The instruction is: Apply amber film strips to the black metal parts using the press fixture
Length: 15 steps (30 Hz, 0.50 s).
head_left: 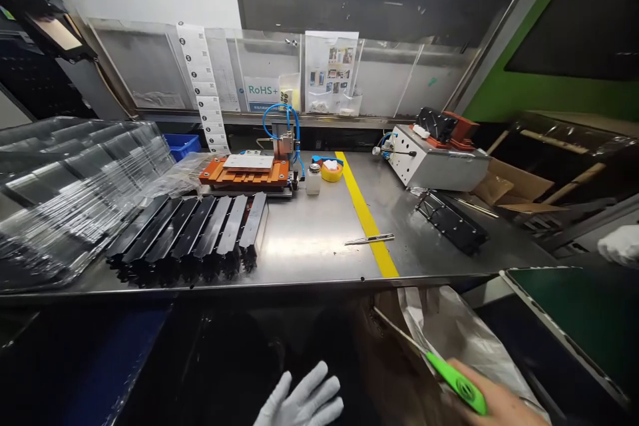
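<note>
The left hand, white-gloved, is spread with nothing in it; the bare right hand grips a green-handled tool, held low in front of the counter. Its thin shaft slants up leftward; whether the tip touches anything is unclear. Good handling here would mean a firm grip well back on the handle, gloved fingers clear of the tip, and the shaft steered wide of the plastic sheet.
</note>
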Each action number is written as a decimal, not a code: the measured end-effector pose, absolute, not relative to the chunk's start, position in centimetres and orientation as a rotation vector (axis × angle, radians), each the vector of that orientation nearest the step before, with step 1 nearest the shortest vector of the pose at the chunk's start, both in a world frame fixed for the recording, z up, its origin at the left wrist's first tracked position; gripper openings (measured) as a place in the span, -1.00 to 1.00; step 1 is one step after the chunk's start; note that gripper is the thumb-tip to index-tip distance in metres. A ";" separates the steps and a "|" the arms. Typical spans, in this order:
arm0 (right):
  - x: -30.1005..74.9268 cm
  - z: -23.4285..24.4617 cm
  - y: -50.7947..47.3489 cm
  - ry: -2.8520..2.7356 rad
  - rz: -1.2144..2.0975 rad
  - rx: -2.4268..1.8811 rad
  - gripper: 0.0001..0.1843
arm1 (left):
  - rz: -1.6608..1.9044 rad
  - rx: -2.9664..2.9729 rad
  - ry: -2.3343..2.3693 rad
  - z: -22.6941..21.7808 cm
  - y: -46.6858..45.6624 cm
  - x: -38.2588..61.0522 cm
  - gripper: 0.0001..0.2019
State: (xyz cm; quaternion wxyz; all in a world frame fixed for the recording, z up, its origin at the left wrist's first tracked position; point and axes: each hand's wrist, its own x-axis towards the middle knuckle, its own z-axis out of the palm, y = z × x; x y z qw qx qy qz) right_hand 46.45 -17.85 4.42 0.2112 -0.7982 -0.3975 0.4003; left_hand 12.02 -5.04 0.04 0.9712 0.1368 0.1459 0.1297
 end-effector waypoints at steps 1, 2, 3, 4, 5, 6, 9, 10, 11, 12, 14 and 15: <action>46.7 5.4 -16.5 -1.170 1.126 -2.232 -0.63 | 0.255 0.284 0.234 0.2 -4.6 12.1 -0.38; 46.8 6.4 -15.0 -1.245 1.118 -2.250 -0.65 | 0.263 0.285 0.177 0.4 -4.2 12.2 -0.38; 46.9 7.2 -13.7 -1.314 1.125 -2.265 -0.67 | 0.284 0.281 0.130 0.7 -3.8 12.2 -0.39; 46.9 7.9 -12.4 -1.378 1.137 -2.276 -0.67 | 0.318 0.271 0.093 1.0 -3.5 12.3 -0.39; 47.0 8.5 -11.3 -1.422 1.158 -2.273 -0.68 | 0.351 0.267 0.059 1.3 -3.3 12.3 -0.39; 47.0 8.8 -10.3 -1.450 1.191 -2.272 -0.69 | 0.388 0.263 0.032 1.7 -3.1 12.3 -0.38; 47.4 8.7 -8.8 -1.497 1.241 -2.268 -0.71 | 0.464 0.254 -0.010 3.0 -2.9 12.0 -0.37; 47.6 8.4 -8.8 -1.513 1.234 -2.275 -0.72 | 0.485 0.258 -0.013 3.3 -2.8 11.8 -0.36; 47.8 8.1 -8.9 -1.524 1.232 -2.277 -0.71 | 0.500 0.266 -0.010 3.6 -2.7 11.7 -0.36; 48.0 7.8 -9.2 -1.527 1.242 -2.276 -0.68 | 0.512 0.276 -0.006 3.9 -2.6 11.6 -0.37; 48.2 7.1 -9.9 -1.510 1.222 -2.268 -0.61 | 0.522 0.287 0.010 4.1 -2.4 11.3 -0.39; 48.2 6.8 -10.3 -1.500 1.170 -2.264 -0.58 | 0.526 0.285 0.023 4.1 -2.4 11.2 -0.39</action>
